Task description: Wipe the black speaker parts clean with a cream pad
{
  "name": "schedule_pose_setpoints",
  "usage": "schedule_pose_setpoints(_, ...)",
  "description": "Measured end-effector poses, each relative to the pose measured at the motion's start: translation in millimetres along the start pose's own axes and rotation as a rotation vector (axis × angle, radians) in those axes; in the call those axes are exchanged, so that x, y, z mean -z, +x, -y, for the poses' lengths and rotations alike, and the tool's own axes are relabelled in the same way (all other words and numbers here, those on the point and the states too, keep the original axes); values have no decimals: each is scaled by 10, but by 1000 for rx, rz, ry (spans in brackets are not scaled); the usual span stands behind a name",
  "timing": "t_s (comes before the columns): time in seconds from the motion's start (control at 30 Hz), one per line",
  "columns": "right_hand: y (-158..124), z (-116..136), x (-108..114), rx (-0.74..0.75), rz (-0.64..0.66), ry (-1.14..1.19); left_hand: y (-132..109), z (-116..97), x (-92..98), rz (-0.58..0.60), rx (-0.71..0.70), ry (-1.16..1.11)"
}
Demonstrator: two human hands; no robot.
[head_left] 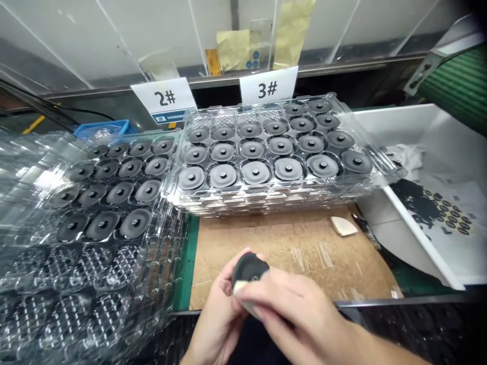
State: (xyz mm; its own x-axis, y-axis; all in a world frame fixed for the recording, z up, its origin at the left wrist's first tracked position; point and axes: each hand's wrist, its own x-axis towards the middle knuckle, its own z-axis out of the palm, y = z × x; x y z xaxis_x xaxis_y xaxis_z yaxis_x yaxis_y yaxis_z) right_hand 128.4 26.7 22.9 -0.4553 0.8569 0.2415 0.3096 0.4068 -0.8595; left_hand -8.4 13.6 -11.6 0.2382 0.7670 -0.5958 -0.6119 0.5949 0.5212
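Low in the middle, my left hand (222,309) is closed around the edge of a round black disc (248,268) with a small raised centre. My right hand (292,309) reaches over the disc from the right, its fingers pinched on a small pale pad (239,286) against the disc's near side. Most of that pad is hidden by the fingers. Similar black discs sit in rows in a clear plastic tray (243,195) behind my hands, on top of a stack. On the cardboard (224,233) to the right lies a cream wedge-shaped pad (343,226).
More clear trays (125,263) are stacked at the left, the upper one holding black discs. A white bin (422,248) with small black parts stands at the right. Paper signs 2# (165,99) and 3# (268,88) stand behind, near a blue basket (102,129).
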Motion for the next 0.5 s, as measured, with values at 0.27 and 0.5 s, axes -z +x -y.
schedule_pose_setpoints(0.27, -57, -67, 155, 28, -206, -105, 54, 142, -203, -5, 93, 58)
schedule_pose_setpoints(0.5, -417, -63, 493, -186, -14, -212, 58, 155, -260, 27, 130, -7)
